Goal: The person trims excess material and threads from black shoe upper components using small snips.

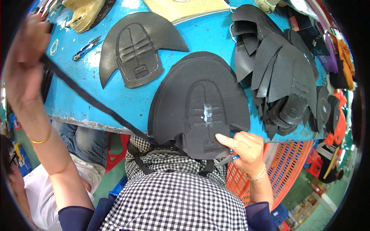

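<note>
At the lower centre of the frame the right hand (243,148) presses its forefinger on the near edge of a dark grey, shield-shaped shoe-upper piece (200,104), which lies on top of a stack of like pieces at the near edge of the blue worktop (127,98). The other fingers are curled in around what seems to be a small blue-tipped tool; I cannot tell how firmly it is held. At the upper left, the left hand (25,57) is raised and closed on a long black strip of tape (88,99), which runs taut and slanting down across the worktop to pass under the near edge of the stack.

To do this well, I judge that the strip should stay taut and flat, without a twist, while the forefinger pins the top piece so it does not slide off the stack. A pale smear shows in the middle of the top piece; keeping fingers off it looks wise.

A second dark piece with an embossed tongue pattern (135,48) lies alone toward the upper left centre. A heap of black cut pieces (277,69) fills the right side. Small blue-handled snips (86,48) rest at the upper left. An orange plastic crate (293,161) stands below the worktop at lower right.
</note>
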